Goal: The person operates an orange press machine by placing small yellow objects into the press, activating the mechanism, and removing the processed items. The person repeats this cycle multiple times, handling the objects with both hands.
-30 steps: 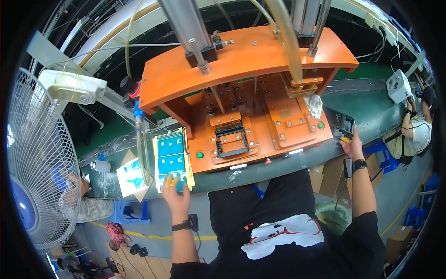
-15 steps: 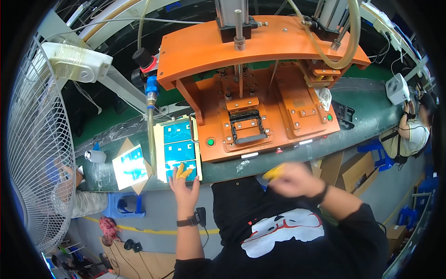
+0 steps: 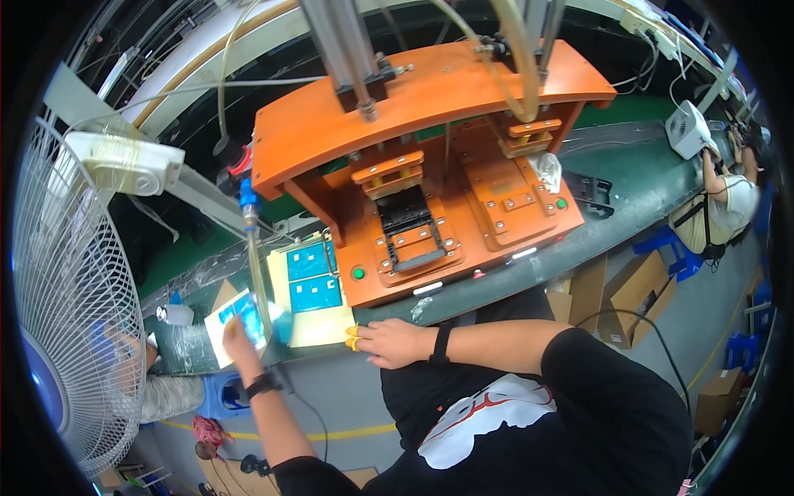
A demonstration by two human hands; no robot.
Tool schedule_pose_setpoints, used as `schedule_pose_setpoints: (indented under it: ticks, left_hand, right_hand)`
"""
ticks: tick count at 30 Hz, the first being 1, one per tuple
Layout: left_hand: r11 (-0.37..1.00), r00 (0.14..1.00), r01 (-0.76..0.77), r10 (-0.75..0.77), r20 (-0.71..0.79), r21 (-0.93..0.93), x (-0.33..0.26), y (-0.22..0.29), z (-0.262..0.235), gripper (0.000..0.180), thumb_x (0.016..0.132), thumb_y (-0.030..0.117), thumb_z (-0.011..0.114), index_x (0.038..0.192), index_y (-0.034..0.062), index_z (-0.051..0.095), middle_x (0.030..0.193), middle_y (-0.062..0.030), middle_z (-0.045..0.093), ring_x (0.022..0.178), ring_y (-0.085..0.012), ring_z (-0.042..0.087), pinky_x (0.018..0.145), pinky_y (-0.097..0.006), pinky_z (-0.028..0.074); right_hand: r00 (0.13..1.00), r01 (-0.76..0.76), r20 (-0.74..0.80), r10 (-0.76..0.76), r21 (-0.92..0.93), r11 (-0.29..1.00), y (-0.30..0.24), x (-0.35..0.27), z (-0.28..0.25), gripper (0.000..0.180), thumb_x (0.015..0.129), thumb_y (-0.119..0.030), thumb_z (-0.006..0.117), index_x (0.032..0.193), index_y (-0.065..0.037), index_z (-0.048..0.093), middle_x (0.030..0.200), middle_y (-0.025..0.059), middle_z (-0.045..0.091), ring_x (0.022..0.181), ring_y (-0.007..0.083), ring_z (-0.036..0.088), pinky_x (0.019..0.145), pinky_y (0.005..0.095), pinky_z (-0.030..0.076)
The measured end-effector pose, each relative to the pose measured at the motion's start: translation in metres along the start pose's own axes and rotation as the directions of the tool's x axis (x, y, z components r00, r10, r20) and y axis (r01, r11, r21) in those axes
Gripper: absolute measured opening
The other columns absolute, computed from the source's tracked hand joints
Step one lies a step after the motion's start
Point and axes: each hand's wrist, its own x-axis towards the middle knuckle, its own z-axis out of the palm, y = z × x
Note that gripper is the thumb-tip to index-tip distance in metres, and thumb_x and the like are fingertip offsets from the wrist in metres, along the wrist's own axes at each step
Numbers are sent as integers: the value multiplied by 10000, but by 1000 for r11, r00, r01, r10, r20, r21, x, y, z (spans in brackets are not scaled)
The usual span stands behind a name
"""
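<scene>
My left hand, smeared by motion, is over a white sheet with blue patches on the left of the bench. A blurred blue panel trails beside its fingers and appears to be held by them. Two more blue panels lie on a pale yellow backing sheet, left of the orange press. At that sheet's right edge rests my right hand, with yellow finger covers on its tips. Its fingers point left, slightly apart, and nothing shows in them. A black frame part sits in the press's left fixture.
A clear hose hangs beside the backing sheet. A fan stands at far left, near a small bottle. Another black part lies right of the press. Open cardboard boxes stand below the bench; a person sits at far right.
My left hand has moved left off the backing sheet, and the lowest blue panel has left its place there. My right hand has come left to the sheet's edge. The view has shifted.
</scene>
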Motion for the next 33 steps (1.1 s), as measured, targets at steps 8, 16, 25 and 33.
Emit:
schedule_pose_setpoints:
  ticks: [8, 16, 25, 33]
  left_hand:
    - [928, 991, 100, -126, -51, -360, -68, 44, -80, 373, 1077, 243, 622, 1357, -2, 595, 1092, -28, 640, 870, -85, 567, 736, -256, 481]
    - [788, 632, 383, 158, 759, -482, -183, 151, 1, 347, 947, -40, 638, 1292, -55, 609, 1200, -174, 719, 1131, -296, 712, 1009, -376, 528]
    - [832, 675, -297, 530, 513, -469, -105, 287, 123, 342, 994, 66, 670, 1328, -6, 656, 1328, -117, 687, 1237, -206, 619, 1070, -357, 468]
    - [649, 624, -683, 282, 728, 334, -42, 345, 196, 398, 1033, 264, 625, 1393, 95, 615, 1416, -133, 654, 1305, -309, 612, 1098, -392, 487]
  right_hand:
    - [850, 120, -518, -97, 11, 993, -37, -38, -136, 253, 865, -215, 784, 1043, -70, 677, 1040, 112, 614, 887, 319, 630, 757, 429, 502]
    - [814, -146, -573, -98, -363, 920, 9, -72, -226, 148, 855, -204, 767, 853, -91, 671, 934, 81, 629, 999, 272, 624, 904, 419, 452]
    - [662, 19, -739, 123, 180, 984, -29, -132, -303, 126, 914, -68, 773, 1007, 12, 744, 952, 149, 715, 781, 290, 691, 686, 356, 546]
    - [-6, 529, -561, 828, 701, 479, 20, -355, -298, 219, 1087, -230, 579, 1146, -37, 664, 1077, 100, 738, 1004, 230, 720, 897, 376, 581]
